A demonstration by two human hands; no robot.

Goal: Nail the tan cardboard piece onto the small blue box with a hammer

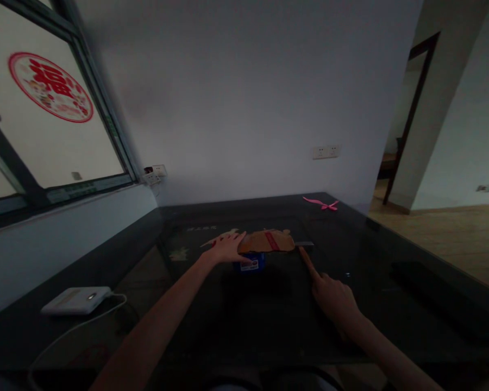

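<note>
A small box with brown cardboard flaps, a strip of red tape and a blue printed side (264, 243) sits on the dark glass table (252, 320). My left hand (227, 249) rests on its left end, fingers spread, thumb against the blue side. My right hand (334, 296) is closed around something with the index finger stretched along it. A thin grey blade-like tip (305, 244) shows just past that finger, at the box's right end.
A white power bank with a white cable (76, 300) lies at the table's left edge. A pink ribbon (323, 203) lies at the far right corner. On the left is a window with a red round sticker (49, 87); a doorway opens at right.
</note>
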